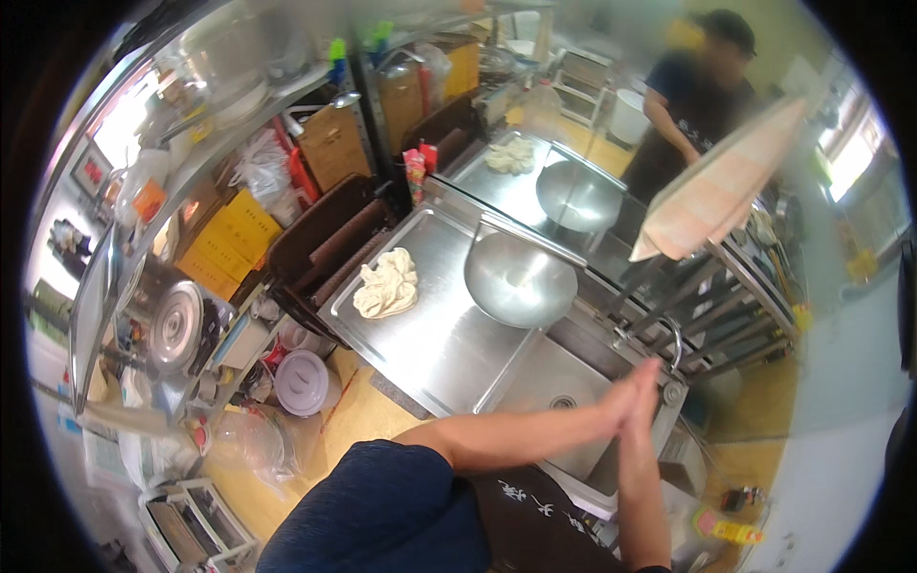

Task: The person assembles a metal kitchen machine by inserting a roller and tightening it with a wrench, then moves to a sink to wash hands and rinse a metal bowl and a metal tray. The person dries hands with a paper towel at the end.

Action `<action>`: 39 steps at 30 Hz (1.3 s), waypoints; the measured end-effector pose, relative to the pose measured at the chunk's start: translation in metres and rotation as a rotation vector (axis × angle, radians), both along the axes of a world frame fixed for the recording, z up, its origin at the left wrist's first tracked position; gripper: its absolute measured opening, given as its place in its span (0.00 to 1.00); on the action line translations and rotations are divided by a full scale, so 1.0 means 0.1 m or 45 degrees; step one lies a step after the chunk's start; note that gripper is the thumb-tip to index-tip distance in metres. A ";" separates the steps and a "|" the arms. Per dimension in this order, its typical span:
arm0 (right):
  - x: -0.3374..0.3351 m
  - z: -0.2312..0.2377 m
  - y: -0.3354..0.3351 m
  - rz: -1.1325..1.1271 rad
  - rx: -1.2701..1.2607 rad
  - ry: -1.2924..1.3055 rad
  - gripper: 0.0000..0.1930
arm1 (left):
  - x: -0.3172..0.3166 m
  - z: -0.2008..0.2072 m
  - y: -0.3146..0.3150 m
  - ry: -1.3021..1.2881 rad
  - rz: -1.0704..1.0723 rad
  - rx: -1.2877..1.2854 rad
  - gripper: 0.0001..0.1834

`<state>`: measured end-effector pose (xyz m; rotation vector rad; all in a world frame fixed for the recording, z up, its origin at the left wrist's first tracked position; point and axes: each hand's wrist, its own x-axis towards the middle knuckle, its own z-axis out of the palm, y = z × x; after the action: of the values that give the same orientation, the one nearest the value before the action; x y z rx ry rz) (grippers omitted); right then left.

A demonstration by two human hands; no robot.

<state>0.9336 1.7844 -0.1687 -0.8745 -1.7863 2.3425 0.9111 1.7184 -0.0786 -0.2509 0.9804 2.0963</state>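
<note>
The left hand [611,406] and right hand [642,396] press together, palm to palm, holding nothing, above the empty sink [549,377]. At eleven o'clock, a steel bowl [521,280] and dough [387,285] sit on the steel counter [420,334].

Two bare hands, the left hand [619,399] and the right hand [638,413], meet palm to palm over one steel sink [559,382] with one curved tap [671,336]. Two round steel bowls sit on the counter: a near bowl [521,280] and a far bowl [579,196]. Two pale lumps of dough lie out, one near lump [387,285] and one far lump [511,156]. One other person [697,95] stands at the far end. One white lidded bucket [302,382] rests on the floor.
</note>
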 end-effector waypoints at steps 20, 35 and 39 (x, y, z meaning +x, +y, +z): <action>-0.39 -0.32 0.20 -0.114 -0.826 0.804 0.40 | -0.45 -0.90 0.48 0.655 0.022 -0.007 0.31; -0.68 0.43 0.22 -0.253 0.179 0.629 0.15 | -0.25 -0.48 0.27 -0.123 0.197 0.101 0.20; -0.45 0.47 0.02 -0.063 1.098 0.814 0.09 | -0.39 -0.55 0.43 -0.117 0.717 0.196 0.19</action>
<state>0.8885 1.7866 -0.1222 -0.0309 -2.0675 1.3052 0.8725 1.7609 -0.1334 -0.5933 0.7430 2.6245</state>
